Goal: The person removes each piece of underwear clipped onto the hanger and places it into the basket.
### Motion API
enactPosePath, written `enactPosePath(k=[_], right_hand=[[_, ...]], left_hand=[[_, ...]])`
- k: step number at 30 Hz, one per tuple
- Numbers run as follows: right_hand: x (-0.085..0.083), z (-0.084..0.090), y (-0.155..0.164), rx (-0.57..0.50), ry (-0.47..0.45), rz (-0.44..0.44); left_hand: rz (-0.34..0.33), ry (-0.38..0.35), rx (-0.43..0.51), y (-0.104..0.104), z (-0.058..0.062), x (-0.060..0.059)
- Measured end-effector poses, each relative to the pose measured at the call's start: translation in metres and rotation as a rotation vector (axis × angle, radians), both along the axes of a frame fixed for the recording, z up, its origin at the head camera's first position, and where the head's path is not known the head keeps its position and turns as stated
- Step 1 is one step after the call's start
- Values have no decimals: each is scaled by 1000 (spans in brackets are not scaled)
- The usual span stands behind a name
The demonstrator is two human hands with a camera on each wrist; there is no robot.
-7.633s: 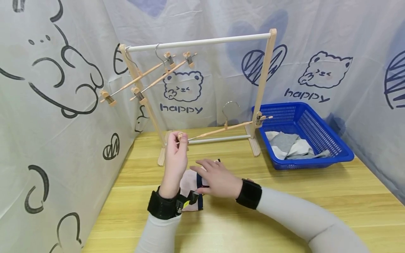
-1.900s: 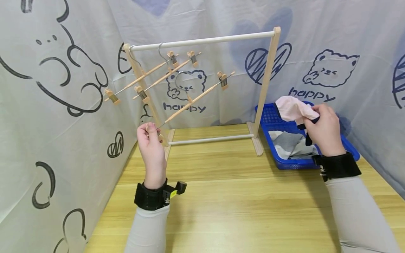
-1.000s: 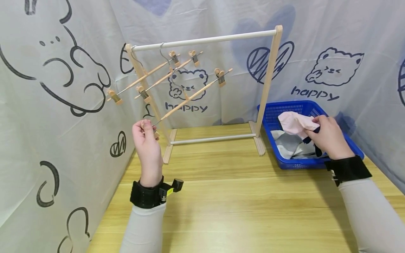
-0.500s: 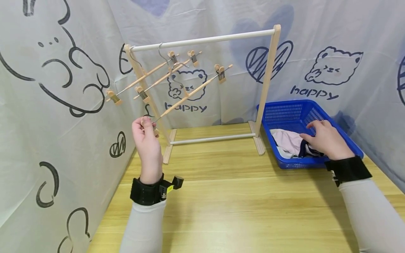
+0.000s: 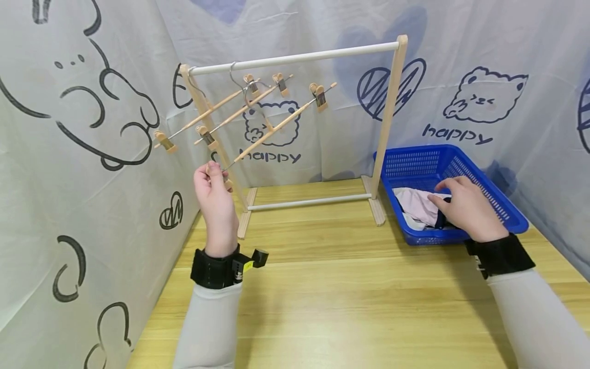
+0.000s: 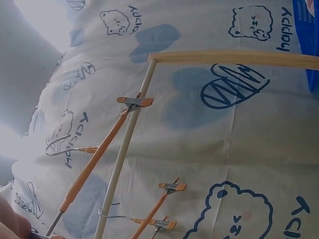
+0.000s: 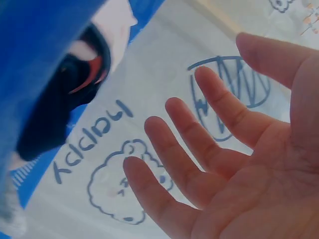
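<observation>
My left hand (image 5: 213,172) pinches the lower clip end of a wooden clip hanger (image 5: 276,125), held slanted up and to the right in front of the drying rack (image 5: 390,102). Its metal hook (image 5: 251,95) sits below the rack's white top rod (image 5: 295,57), apart from it. In the left wrist view the same hanger (image 6: 94,169) rises from my fingers (image 6: 12,224), with its far clip (image 6: 134,101) near the rod. My right hand (image 5: 454,197) hovers open, fingers spread, over a pink and navy garment (image 5: 415,202) lying in the blue basket (image 5: 511,218). The right wrist view shows the empty palm (image 7: 199,164).
Two more clip hangers (image 5: 216,110) hang at the left end of the rod. Grey and white clothes lie in the basket under the pink garment. Printed fabric walls close in the left side and back. The wooden tabletop (image 5: 332,287) stretches between my arms.
My right hand lowered the pink garment into the basket and let it go; it is now open above it. My left hand lifted the hanger slightly higher toward the rod.
</observation>
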State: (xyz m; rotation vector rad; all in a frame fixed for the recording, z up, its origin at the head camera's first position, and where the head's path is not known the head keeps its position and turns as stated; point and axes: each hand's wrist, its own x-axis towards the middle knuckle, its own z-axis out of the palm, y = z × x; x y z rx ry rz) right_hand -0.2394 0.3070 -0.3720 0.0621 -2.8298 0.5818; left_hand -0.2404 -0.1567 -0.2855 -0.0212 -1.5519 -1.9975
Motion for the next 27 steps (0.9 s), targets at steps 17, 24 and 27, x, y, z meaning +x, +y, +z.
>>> enactPosePath(k=[17,24,27], right_hand=[[27,13,-37,-55,278,53],[29,13,-47,-54,337,62],[31,15,-50,-56,351,60]], left_hand=[[-22,-24,16,4,23,-7],[-25,-37,47,9,29,-12],[-23,-53,44,11,32,-15]])
